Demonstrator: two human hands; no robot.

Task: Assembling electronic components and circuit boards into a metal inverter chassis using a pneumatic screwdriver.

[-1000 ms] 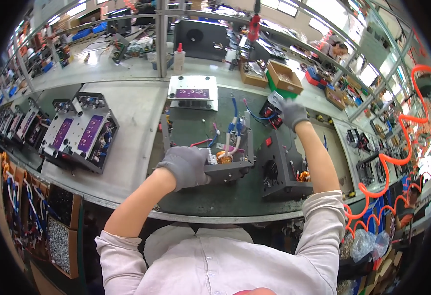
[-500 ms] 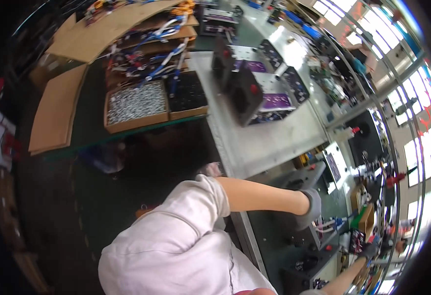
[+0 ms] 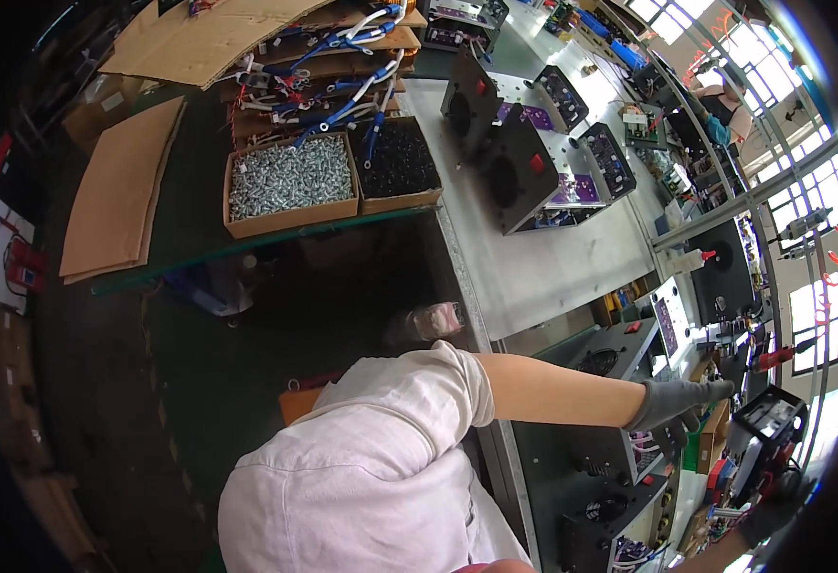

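Note:
My left hand (image 3: 669, 405) wears a grey glove and reaches right over metal housings on the bench. Its fingers are stretched out and hold nothing. At the lower right, my right hand (image 3: 774, 514), in a dark glove, is at the lower end of a tilted black box-shaped unit (image 3: 768, 420) and appears to grip it; its fingers are partly dark and hard to make out. Below my left forearm stands a black housing with a fan (image 3: 605, 508). A grey housing with a red switch (image 3: 619, 346) lies just beyond the forearm.
Two open black housings (image 3: 524, 181) stand on a metal-topped bench (image 3: 533, 272). To their left are a carton of silver screws (image 3: 290, 179), a carton of black parts (image 3: 397, 167) and stacked cable bundles. Metal rails (image 3: 705, 224) and hanging tools (image 3: 780, 357) border the right side.
My left hand has moved right and its fingers have come into sight. The black unit now stands up by my right hand, which has shifted right and down. The view has shifted slightly.

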